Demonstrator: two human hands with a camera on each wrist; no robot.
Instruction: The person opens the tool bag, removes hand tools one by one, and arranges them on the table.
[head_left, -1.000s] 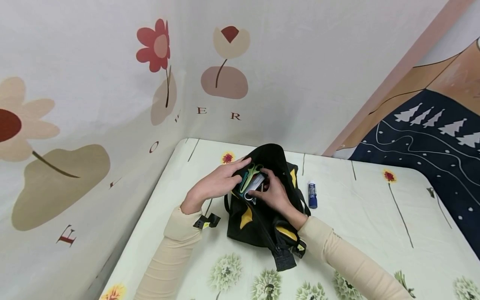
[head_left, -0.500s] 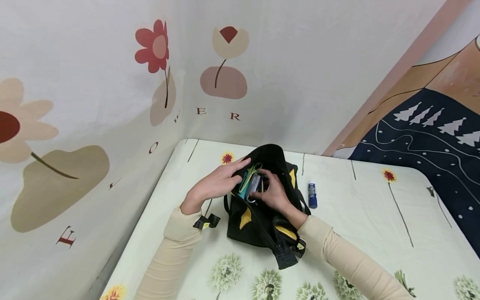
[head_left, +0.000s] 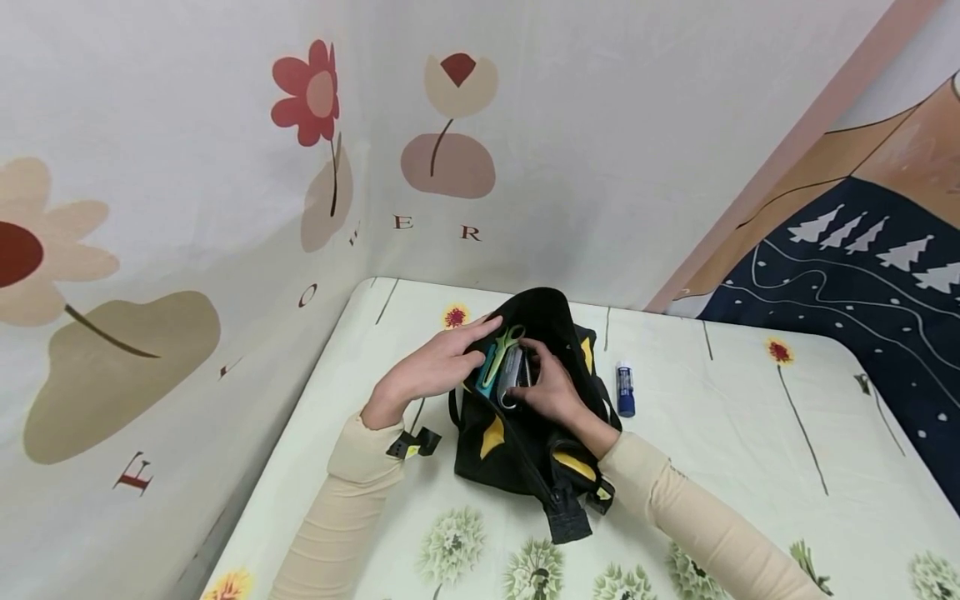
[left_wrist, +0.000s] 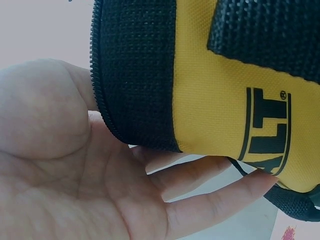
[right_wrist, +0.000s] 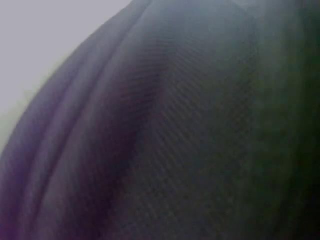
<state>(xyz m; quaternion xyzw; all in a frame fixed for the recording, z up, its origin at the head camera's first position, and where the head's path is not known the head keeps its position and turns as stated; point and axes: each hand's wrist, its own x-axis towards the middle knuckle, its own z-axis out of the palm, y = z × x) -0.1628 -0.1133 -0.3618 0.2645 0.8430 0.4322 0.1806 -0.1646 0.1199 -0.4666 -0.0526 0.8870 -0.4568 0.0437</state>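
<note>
Two bare hands are working at a gaping black-and-yellow fabric bag (head_left: 517, 458), which is sitting on a desk (head_left: 720, 433) spread with white, dandelion-printed cloth. We are watching the left hand (head_left: 431, 362) resting at the left side of the bag's mouth: its fingers are lying extended and relaxed, while its thumb is reaching behind the zip edge. In the left wrist view, the fingers are passing along the yellow end wall, where the black letters "ALT" are showing. The right hand (head_left: 553, 385) is dipping into the bag, its fingers grasping an elongated grey object (head_left: 511, 375) between thumb and forefinger. Next to that object, inside the bag, lime-green scissors (head_left: 495, 358) are leaning with their handles upward, and a teal item (head_left: 483, 385) is peeking out on the left. Dark, blurred fabric (right_wrist: 150, 125) is filling most of the right wrist view. On the desk, we are seeing a blue cylindrical tube (head_left: 626, 390) sitting right of the bag, apart from it. Beige sleeves (head_left: 322, 533) are covering both forearms.
</note>
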